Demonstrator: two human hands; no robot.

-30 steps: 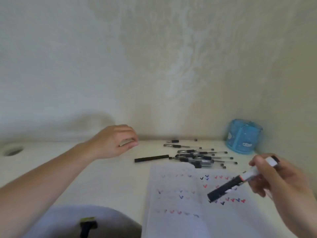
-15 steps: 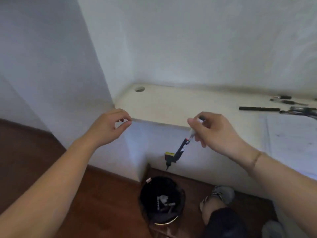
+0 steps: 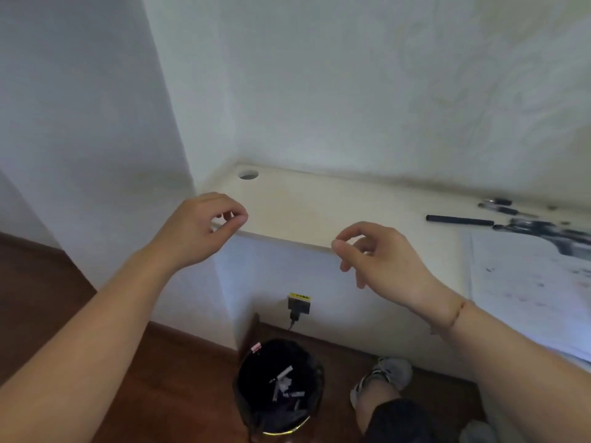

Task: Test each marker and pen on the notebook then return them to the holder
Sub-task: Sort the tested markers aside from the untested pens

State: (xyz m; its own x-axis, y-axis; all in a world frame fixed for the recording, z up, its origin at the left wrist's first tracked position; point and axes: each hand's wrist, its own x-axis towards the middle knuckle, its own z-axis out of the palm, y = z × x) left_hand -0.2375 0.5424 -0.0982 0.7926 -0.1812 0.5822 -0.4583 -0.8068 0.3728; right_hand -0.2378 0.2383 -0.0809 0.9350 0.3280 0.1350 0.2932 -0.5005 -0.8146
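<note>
Both bare hands hang in the air over the front edge of the pale cream desk top (image 3: pixel 319 203), near its left end. The left hand (image 3: pixel 195 228) has its fingers loosely curled, thumb and forefinger tips close together with nothing visible between them. The right hand (image 3: pixel 380 257) is the same: fingers slack and bent, holding nothing.

On the floor below them stands a round black waste bin (image 3: pixel 278 391) lined with a dark bag; several small white and grey pieces lie in it, possibly markers, though they are too blurred to say. A black plug with a yellow label (image 3: pixel 299 303) sits on the wall above the bin.

Towards the desk's right end, a long black marker (image 3: pixel 459 219) lies flat, apart from a loose heap of dark pens (image 3: pixel 543 228) beside it. The open white notebook (image 3: pixel 527 292) lies by the front edge at the right, its far edge touching the heap, with faint coloured marks on the page. A round cable hole (image 3: pixel 248 174) is at the desk's rear left corner.
</note>
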